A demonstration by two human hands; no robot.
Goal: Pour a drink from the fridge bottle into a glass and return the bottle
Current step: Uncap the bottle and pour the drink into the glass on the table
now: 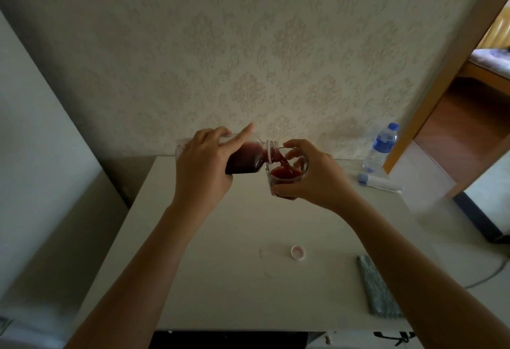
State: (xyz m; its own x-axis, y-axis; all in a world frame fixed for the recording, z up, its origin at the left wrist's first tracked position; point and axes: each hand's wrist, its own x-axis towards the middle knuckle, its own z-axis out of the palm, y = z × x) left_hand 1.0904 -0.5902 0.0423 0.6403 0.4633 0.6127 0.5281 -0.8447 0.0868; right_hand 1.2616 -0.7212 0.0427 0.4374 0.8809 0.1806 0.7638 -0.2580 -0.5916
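My left hand (202, 165) grips a clear plastic bottle (248, 157) of dark red drink, tipped on its side with the neck pointing right. A red stream runs from its open mouth into a small clear glass (287, 176), which my right hand (311, 176) holds from the right, lifted above the white table (220, 279). The glass is partly filled with red liquid. The bottle's white and pink cap (298, 252) lies upside down on the table, nearer to me.
A water bottle with a blue label (382, 147) stands at the table's far right corner, a white tube with a blue cap (378, 181) lying beside it. A grey-green folded cloth (378, 286) lies at the right front. A doorway opens on the right.
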